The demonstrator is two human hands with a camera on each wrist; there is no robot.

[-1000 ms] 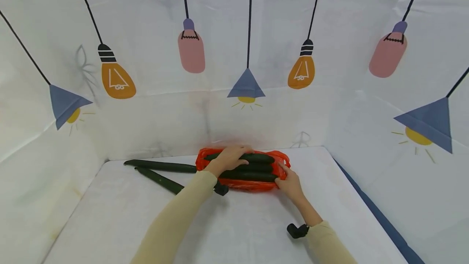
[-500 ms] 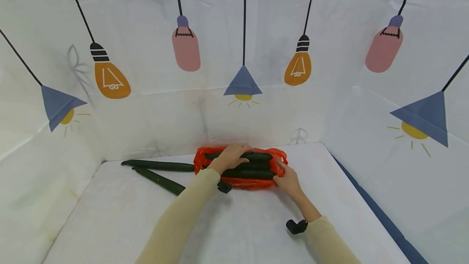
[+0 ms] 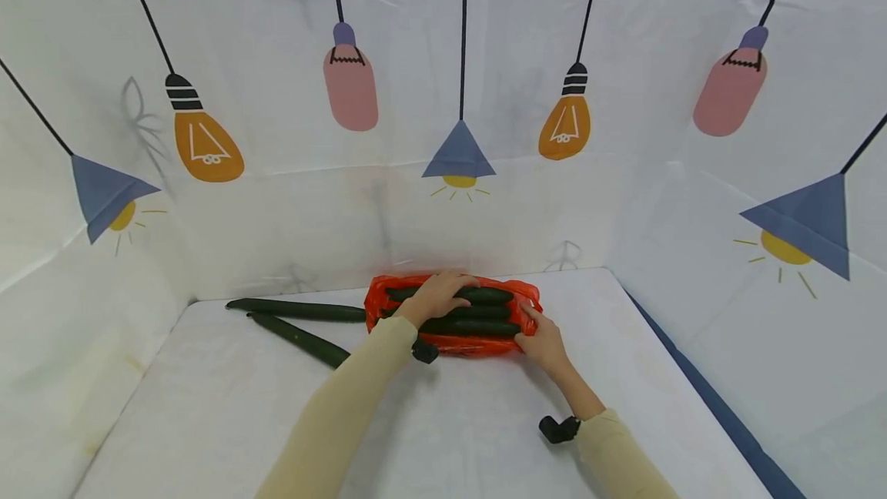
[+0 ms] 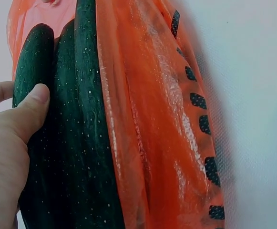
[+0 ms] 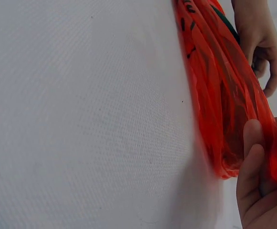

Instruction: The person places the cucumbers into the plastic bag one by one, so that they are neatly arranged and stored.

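Note:
A red plastic bag [image 3: 478, 346] lies on its side at the back of the white table, with three long dark green cucumbers [image 3: 478, 327] showing in its opening. Across the bag, my left hand [image 3: 438, 296] grips the farthest cucumber [image 3: 492, 296]; the left wrist view shows the thumb on top of this cucumber [image 4: 35, 52] and a finger along its far side. My right hand [image 3: 545, 343] pinches the bag's right edge, and thin red film [image 5: 214, 109] runs between its fingers in the right wrist view. The cucumbers' left ends are partly hidden by my left hand and wrist.
Two loose cucumbers lie left of the bag: one [image 3: 298, 309] reaches to the bag's left end, the other [image 3: 298, 339] slants toward my left sleeve, which hides its near end. A white sheet wall [image 3: 312, 229] with printed lamps rises behind the table.

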